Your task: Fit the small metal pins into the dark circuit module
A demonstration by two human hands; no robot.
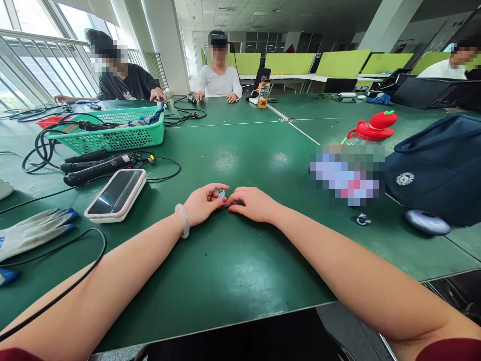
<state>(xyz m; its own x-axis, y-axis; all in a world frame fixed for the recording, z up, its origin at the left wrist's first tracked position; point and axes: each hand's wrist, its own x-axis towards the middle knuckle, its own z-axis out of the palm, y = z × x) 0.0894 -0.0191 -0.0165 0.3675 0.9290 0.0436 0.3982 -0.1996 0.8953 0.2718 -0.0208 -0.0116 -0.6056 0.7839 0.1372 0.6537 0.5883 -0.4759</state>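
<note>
My left hand (205, 201) pinches a small pale blue piece with dark markings (221, 193) between thumb and fingers, just above the middle of the green table. The piece is too small for me to tell its kind. My right hand (252, 203) is beside it, its fingers curled and the tips drawn together close to the left thumb. Whether the right fingertips also grip the piece or something else is hidden. A pale bracelet (183, 220) circles the left wrist.
Left on the green table (240, 281) are a phone (117, 193), gloves (35, 228), black handled devices with cables (101, 168) and a green basket (112, 135). Right are a red-lidded bottle (370, 131), a dark bag (439, 165) and an oval case (427, 222). Other people sit opposite.
</note>
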